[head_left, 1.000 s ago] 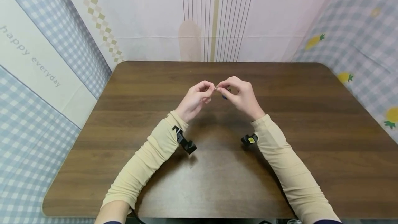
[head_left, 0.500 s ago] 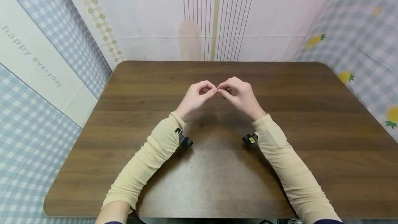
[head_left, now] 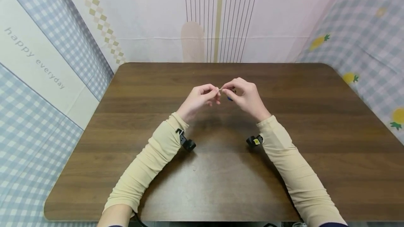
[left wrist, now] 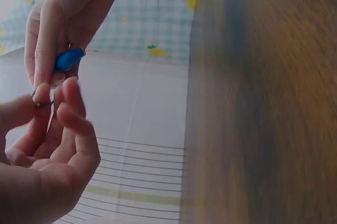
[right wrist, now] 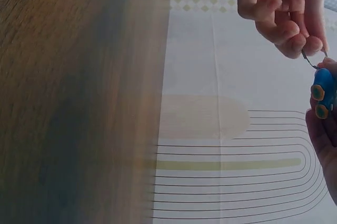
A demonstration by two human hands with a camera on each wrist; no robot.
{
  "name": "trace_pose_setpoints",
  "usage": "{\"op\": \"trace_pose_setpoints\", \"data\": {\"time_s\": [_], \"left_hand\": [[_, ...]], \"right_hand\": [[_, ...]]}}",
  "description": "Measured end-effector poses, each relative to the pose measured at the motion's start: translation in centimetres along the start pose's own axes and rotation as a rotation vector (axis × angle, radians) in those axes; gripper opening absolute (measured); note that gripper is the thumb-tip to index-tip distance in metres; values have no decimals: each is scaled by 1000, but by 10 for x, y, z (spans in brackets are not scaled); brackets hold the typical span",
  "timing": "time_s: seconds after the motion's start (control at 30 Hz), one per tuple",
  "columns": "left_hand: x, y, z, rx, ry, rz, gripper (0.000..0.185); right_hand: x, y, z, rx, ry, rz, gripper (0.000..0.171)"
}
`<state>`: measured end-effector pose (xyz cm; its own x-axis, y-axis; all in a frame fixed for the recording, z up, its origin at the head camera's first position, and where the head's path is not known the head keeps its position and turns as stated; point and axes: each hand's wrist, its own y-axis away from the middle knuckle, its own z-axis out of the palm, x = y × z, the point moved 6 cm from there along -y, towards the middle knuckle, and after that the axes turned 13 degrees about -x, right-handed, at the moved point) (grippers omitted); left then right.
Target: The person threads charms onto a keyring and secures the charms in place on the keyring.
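Above the table, both hands meet at a thin metal ring (right wrist: pixel 309 61) that carries a small blue figurine with orange-and-green ends (right wrist: pixel 324 84), which looks like a keychain. My left hand (head_left: pixel 199 100) pinches the ring between thumb and fingertips. Opposite it, my right hand (head_left: pixel 245 96) pinches the ring's other side. Below the right fingers hangs the blue figurine (left wrist: pixel 68 59), partly covered by them. Fingertips hide part of the ring, so I cannot tell whether it is parted.
A brown wood-grain table (head_left: pixel 132 143) lies under both arms. Behind it hangs a white patterned cloth (head_left: pixel 151 16), with checked cloth on both sides. Small black cameras (head_left: pixel 188 144) are strapped to the wrists. A tiny speck (head_left: pixel 194 170) lies on the tabletop near the front.
My left fingertips closed in against the right ones, then drew slightly apart, so a bit of metal shows between them again. The lower left fingers have spread. The right hand has barely moved.
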<state>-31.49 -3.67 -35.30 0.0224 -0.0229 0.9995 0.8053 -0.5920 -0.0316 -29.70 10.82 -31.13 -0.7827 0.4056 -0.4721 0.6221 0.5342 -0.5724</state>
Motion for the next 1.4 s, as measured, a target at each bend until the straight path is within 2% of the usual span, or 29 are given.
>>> {"op": "trace_pose_setpoints", "data": {"time_s": [0.13,0.23,0.3,0.4,0.57,0.67,0.87,0.97,1.13,1.2,1.3,1.4], "left_hand": [[2,-1,1,-35,-205,28,23],[4,-2,3,-37,-274,60,20],[4,-2,3,-32,-279,77,17],[2,-1,4,-20,-215,76,15],[-3,-2,6,4,-5,54,12],[-5,-2,7,19,97,62,11],[-8,-4,8,17,174,65,12],[-8,-4,5,-3,62,79,10],[-1,-2,-3,24,-344,142,18],[3,-2,-4,43,-435,160,19],[5,-1,-5,43,-419,200,17],[4,-3,-5,17,-259,247,14]], "right_hand": [[-1,-1,2,-21,39,-10,5],[-1,-2,4,-37,60,-18,5],[-1,-2,5,-39,62,-16,5],[1,-1,6,-46,45,4,5],[4,0,5,-49,4,49,6],[5,0,4,-45,-23,65,6],[7,1,2,-45,-78,93,6],[8,2,3,-50,-74,105,6],[8,2,6,-76,-35,86,6],[7,2,7,-80,-26,70,6],[5,2,7,-69,-28,56,6],[4,2,6,-52,-44,48,6]]}}
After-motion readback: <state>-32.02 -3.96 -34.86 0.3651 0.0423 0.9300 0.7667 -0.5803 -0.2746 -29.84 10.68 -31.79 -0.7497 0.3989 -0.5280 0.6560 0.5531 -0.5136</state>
